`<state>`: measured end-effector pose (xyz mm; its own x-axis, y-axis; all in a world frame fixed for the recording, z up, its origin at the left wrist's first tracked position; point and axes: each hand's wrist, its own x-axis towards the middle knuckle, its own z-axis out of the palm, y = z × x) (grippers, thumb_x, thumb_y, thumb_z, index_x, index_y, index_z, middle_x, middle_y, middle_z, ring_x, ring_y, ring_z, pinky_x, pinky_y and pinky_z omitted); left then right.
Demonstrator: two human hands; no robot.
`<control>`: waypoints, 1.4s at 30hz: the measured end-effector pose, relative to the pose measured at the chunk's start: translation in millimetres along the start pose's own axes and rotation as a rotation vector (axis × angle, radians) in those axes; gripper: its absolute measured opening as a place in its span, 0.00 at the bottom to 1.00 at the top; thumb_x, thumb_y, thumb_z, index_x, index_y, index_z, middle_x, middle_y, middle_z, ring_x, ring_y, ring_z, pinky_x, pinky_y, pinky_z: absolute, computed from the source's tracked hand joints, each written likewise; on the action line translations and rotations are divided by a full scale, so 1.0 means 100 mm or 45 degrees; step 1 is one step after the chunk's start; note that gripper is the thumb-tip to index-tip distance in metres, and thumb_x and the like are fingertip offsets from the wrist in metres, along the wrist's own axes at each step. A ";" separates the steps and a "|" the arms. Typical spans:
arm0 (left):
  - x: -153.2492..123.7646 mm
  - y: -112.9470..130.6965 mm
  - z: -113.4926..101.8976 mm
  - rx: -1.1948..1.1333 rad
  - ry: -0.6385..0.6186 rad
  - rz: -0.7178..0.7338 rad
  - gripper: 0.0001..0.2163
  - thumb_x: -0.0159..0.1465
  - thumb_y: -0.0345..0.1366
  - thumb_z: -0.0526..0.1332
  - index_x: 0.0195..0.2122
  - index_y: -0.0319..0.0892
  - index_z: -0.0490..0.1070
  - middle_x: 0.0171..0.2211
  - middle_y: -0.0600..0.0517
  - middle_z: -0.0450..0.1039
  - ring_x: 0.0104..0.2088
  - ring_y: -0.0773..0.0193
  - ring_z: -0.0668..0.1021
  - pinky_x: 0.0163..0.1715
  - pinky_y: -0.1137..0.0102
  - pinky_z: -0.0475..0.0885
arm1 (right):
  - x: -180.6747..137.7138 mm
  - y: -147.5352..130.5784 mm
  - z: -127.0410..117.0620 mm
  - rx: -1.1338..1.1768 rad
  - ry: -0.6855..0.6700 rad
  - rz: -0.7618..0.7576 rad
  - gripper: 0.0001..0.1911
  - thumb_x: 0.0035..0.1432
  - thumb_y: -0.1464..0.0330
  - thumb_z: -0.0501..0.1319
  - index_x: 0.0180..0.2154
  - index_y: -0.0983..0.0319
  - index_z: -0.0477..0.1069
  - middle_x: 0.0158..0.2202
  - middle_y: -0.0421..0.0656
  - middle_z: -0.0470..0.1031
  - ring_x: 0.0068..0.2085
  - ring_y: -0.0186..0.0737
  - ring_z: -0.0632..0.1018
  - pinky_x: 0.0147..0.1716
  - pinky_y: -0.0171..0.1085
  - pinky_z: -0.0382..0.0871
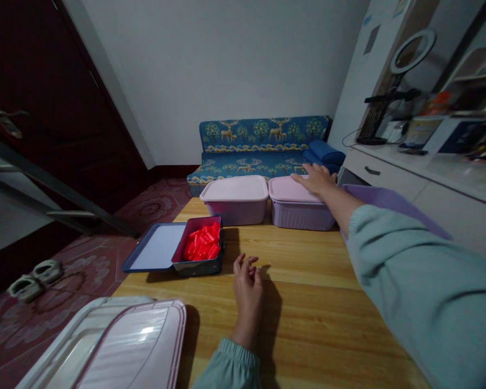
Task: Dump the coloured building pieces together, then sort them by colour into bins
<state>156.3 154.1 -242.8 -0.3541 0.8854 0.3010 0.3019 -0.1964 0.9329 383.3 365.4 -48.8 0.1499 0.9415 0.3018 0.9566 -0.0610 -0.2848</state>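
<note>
My right hand [318,179] rests on or just over the pink lid [289,189] of a purple storage bin [303,215] at the table's far side. Its fingers are spread, with nothing held. Beside it on the left stands a second lidded bin [237,212] with a paler lid. My left hand [249,286] hovers over the wooden table [316,302], loosely bent and holding nothing, fingers partly apart. Left of that hand sits an open hinged box [198,267] with several bright red pieces [202,243] inside; its lid lies folded out to the left.
At the near left corner a pinkish lid [133,346] lies over a white tray [76,351]. Another purple bin [389,202] is partly behind my right sleeve. Beyond the table is a blue patterned sofa [259,162]; drawers [384,173] stand right, a metal ladder [65,197] left.
</note>
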 end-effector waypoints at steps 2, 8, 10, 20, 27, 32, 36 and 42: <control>0.00 0.01 0.00 0.012 0.001 -0.009 0.11 0.60 0.26 0.57 0.42 0.42 0.75 0.56 0.42 0.63 0.34 0.69 0.77 0.40 0.66 0.76 | -0.10 0.00 0.15 0.010 -0.202 0.120 0.46 0.50 0.37 0.56 0.65 0.51 0.57 0.70 0.52 0.48 0.67 0.72 0.49 0.58 0.73 0.42; 0.01 0.05 -0.02 0.009 0.011 -0.036 0.11 0.59 0.25 0.58 0.41 0.42 0.76 0.55 0.43 0.64 0.34 0.69 0.77 0.41 0.66 0.76 | -0.31 0.01 0.31 0.038 -0.418 0.217 0.51 0.46 0.33 0.55 0.66 0.49 0.55 0.72 0.49 0.40 0.68 0.73 0.44 0.58 0.74 0.44; 0.01 0.05 -0.02 0.009 0.015 -0.041 0.11 0.59 0.25 0.58 0.41 0.42 0.76 0.55 0.44 0.64 0.35 0.68 0.77 0.41 0.67 0.76 | -0.31 0.00 0.28 0.028 -0.421 0.218 0.50 0.46 0.34 0.55 0.66 0.49 0.54 0.72 0.50 0.40 0.68 0.73 0.45 0.58 0.75 0.44; 0.01 0.04 -0.01 0.024 -0.011 -0.031 0.12 0.59 0.24 0.58 0.41 0.41 0.76 0.55 0.43 0.64 0.35 0.68 0.77 0.41 0.66 0.75 | -0.34 -0.01 0.38 -0.159 0.038 -0.084 0.33 0.63 0.45 0.47 0.48 0.63 0.76 0.51 0.56 0.74 0.53 0.58 0.73 0.53 0.55 0.62; 0.01 0.06 -0.02 0.049 -0.030 -0.039 0.12 0.60 0.24 0.57 0.41 0.41 0.76 0.56 0.43 0.63 0.33 0.70 0.77 0.41 0.67 0.75 | -0.40 0.08 0.37 -0.054 0.173 -0.596 0.12 0.60 0.60 0.61 0.35 0.61 0.78 0.38 0.46 0.78 0.40 0.43 0.76 0.39 0.37 0.65; 0.01 0.06 -0.02 0.051 -0.015 -0.028 0.11 0.60 0.24 0.58 0.41 0.41 0.76 0.55 0.43 0.64 0.33 0.70 0.77 0.39 0.68 0.76 | -0.36 0.01 0.31 -0.061 0.073 -0.734 0.07 0.59 0.68 0.61 0.35 0.59 0.78 0.39 0.42 0.79 0.41 0.40 0.77 0.40 0.36 0.64; 0.00 0.06 -0.02 0.035 -0.020 -0.022 0.11 0.60 0.24 0.57 0.41 0.40 0.76 0.55 0.42 0.64 0.34 0.70 0.77 0.40 0.68 0.76 | -0.36 -0.04 0.28 -0.090 0.041 -0.773 0.07 0.60 0.68 0.60 0.35 0.61 0.78 0.40 0.44 0.79 0.41 0.41 0.77 0.41 0.37 0.63; 0.00 0.05 -0.01 0.031 -0.034 -0.021 0.11 0.61 0.26 0.57 0.41 0.40 0.75 0.56 0.42 0.63 0.34 0.69 0.77 0.41 0.68 0.76 | -0.42 -0.07 0.28 -0.104 0.053 -0.779 0.09 0.60 0.63 0.62 0.37 0.61 0.77 0.40 0.45 0.78 0.40 0.41 0.76 0.40 0.37 0.64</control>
<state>156.6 152.9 -237.3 -0.3356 0.8994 0.2800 0.3178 -0.1717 0.9325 363.2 335.3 -85.0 -0.4236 0.8004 0.4241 0.8883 0.4588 0.0213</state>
